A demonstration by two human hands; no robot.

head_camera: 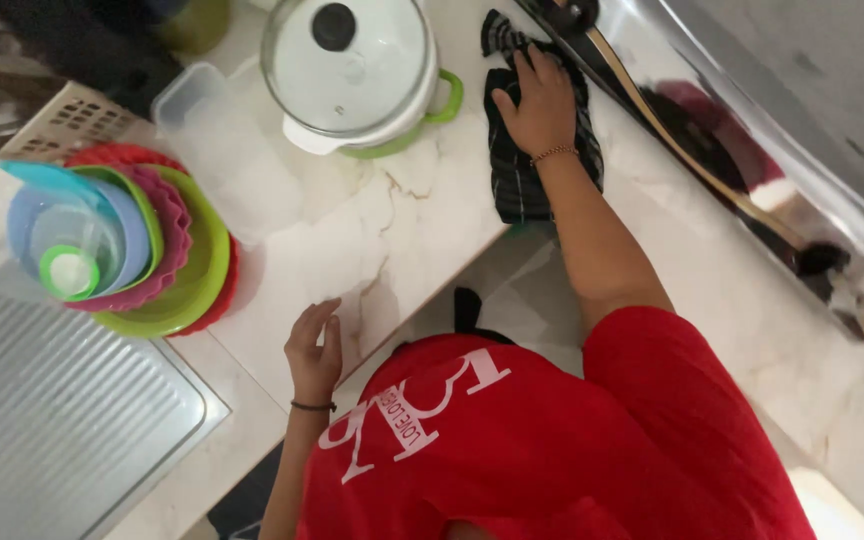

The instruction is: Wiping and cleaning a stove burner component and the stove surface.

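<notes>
My right hand (537,100) presses down on a dark striped cloth (517,180) that lies at the corner of the white marble counter (372,230), with its fingers closed over the fabric. The cloth hangs slightly over the counter's edge. My left hand (314,345) rests with its fingers apart on the near edge of the counter and holds nothing. Each wrist wears a thin bracelet. My red shirt fills the lower middle of the view.
A white pot with a glass lid (347,65) and green handles stands just left of the cloth. A clear plastic box (222,150), stacked colourful bowls (137,240) and a steel draining board (52,420) lie to the left. A wooden spoon (672,130) rests on the steel stove at right.
</notes>
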